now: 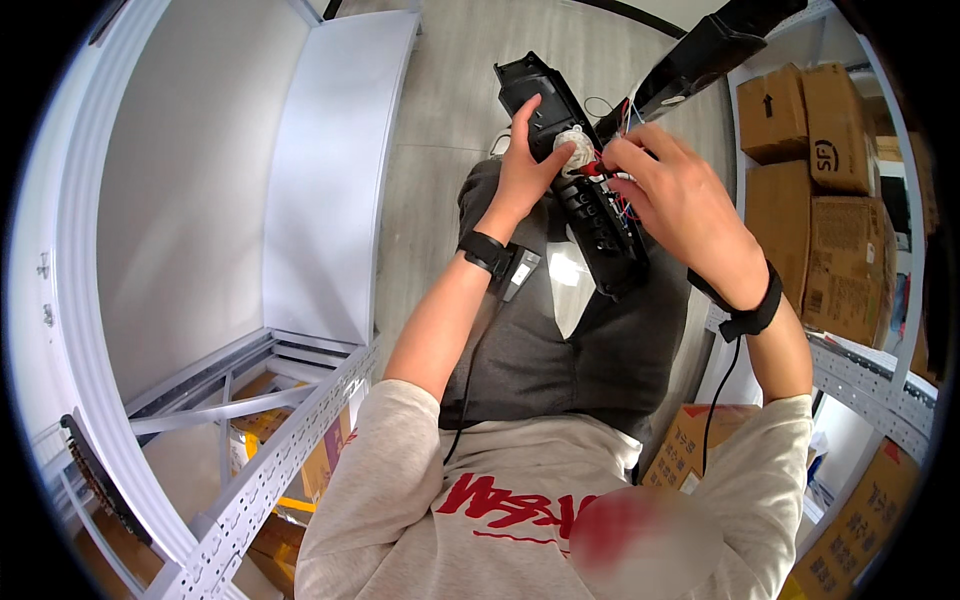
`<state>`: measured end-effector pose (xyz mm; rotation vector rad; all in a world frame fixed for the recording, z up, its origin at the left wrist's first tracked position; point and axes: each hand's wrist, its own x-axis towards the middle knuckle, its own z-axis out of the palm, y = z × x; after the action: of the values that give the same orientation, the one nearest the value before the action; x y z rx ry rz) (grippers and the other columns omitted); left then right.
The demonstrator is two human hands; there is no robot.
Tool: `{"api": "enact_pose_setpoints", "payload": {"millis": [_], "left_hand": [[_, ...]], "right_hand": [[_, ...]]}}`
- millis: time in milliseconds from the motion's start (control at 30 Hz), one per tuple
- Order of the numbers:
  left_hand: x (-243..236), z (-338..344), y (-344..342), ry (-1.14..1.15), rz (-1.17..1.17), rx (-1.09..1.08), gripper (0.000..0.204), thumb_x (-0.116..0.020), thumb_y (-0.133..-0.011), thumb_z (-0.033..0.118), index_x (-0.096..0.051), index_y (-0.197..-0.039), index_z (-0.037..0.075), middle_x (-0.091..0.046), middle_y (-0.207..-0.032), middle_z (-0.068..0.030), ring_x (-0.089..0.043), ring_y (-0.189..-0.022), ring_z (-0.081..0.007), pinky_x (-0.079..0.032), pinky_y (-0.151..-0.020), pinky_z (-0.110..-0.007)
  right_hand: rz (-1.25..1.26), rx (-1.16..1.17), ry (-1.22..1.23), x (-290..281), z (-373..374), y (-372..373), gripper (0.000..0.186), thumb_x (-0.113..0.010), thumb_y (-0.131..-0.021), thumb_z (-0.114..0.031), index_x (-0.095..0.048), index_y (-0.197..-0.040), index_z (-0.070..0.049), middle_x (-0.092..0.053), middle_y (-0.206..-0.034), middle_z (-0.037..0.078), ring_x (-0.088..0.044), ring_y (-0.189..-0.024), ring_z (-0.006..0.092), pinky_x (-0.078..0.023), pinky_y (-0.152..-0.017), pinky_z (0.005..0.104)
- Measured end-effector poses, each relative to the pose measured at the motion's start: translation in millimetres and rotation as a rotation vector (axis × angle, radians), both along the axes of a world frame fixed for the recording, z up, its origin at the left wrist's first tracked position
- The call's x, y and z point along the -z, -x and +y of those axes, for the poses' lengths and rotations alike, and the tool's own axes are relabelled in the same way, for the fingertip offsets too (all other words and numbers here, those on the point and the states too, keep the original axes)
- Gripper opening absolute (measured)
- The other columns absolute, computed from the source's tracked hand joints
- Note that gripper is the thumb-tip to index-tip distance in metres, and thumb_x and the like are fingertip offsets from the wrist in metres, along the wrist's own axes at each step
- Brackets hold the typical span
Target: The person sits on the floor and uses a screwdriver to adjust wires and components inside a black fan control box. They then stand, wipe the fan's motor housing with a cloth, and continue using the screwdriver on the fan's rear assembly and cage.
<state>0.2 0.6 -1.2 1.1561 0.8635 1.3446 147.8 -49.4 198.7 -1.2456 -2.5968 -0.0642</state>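
A long black plastic housing (pixel 600 235) lies slantwise over my knees, its inner side up. My left hand (pixel 525 175) steadies it, index finger stretched along its upper part and thumb against a round whitish part (pixel 575 150) in its middle. My right hand (pixel 675 190) is closed at the housing's right edge, pinching a small red tool (pixel 592 168) with a dark tip; its exact kind is partly hidden by the fingers. Thin red, blue and white wires (pixel 627 207) run beneath the right fingers. They reach up toward a second black part (pixel 690 65).
Brown cardboard boxes (pixel 845 260) fill a metal shelf on the right. At the left stand a white panel (pixel 330 180) and a perforated metal rack (pixel 270 465) with boxes below. Grey floor (pixel 445 110) lies beyond my knees. Black cables (pixel 722 400) trail from both wrist straps.
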Motion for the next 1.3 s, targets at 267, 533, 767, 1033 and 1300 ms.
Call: {"api": "enact_pose_setpoints", "payload": {"millis": [267,533,767,1033,1300], "left_hand": [[-4,-1,0,-0.016,0.028,-0.001,0.077,-0.075,-0.085,0.008,-0.031,-0.149,0.010,-0.053,-0.135,-0.0146,-0.057,-0.118,-0.0210,-0.046,-0.102,-0.034],[1,1,0,-0.020,0.029,-0.004,0.077,-0.075,-0.085,0.008,-0.031,-0.149,0.011,-0.053,-0.135,-0.0151,-0.057,-0.118,-0.0214,-0.046,-0.101,-0.034],[-5,-2,0,0.005,0.009,0.003,0.077,-0.075,-0.085,0.008,-0.031,-0.149,0.011,-0.055,-0.133,-0.0154,-0.057,-0.117,-0.0216,-0.045,-0.102,-0.034],[-2,-2,-1,-0.018,0.026,-0.004,0.077,-0.074,-0.086,0.008,-0.031,-0.149,0.011,-0.054,-0.134,-0.0152,-0.056,-0.118,-0.0219,-0.045,-0.103,-0.034],[1,0,-1,0.019,-0.012,0.036,0.075,-0.075,-0.086,0.012,-0.033,-0.148,0.011,-0.052,-0.137,-0.0156,-0.053,-0.123,-0.0220,-0.042,-0.105,-0.035]], "right_hand": [[0.061,-0.022,-0.007,6,2,-1,0.020,-0.070,-0.088,-0.021,-0.058,-0.097,-0.008,-0.061,-0.082,0.011,-0.066,-0.074,0.0326,-0.054,-0.062,0.0413],[-0.048,0.044,0.089,2,3,1,0.019,-0.070,-0.086,-0.014,-0.059,-0.101,-0.009,-0.060,-0.092,0.013,-0.066,-0.083,0.0337,-0.055,-0.069,0.0424],[-0.265,0.372,0.261,-2,-1,8,0.021,-0.071,-0.084,-0.011,-0.060,-0.101,-0.009,-0.061,-0.096,0.013,-0.066,-0.085,0.0339,-0.054,-0.072,0.0434],[-0.065,0.214,0.155,3,-3,3,0.018,-0.070,-0.086,-0.013,-0.058,-0.096,-0.005,-0.060,-0.091,0.012,-0.066,-0.080,0.0335,-0.054,-0.068,0.0427],[0.132,0.065,0.041,-3,-1,-3,0.012,-0.068,-0.085,-0.006,-0.058,-0.091,-0.005,-0.058,-0.087,0.010,-0.063,-0.076,0.0332,-0.052,-0.065,0.0418]]}}
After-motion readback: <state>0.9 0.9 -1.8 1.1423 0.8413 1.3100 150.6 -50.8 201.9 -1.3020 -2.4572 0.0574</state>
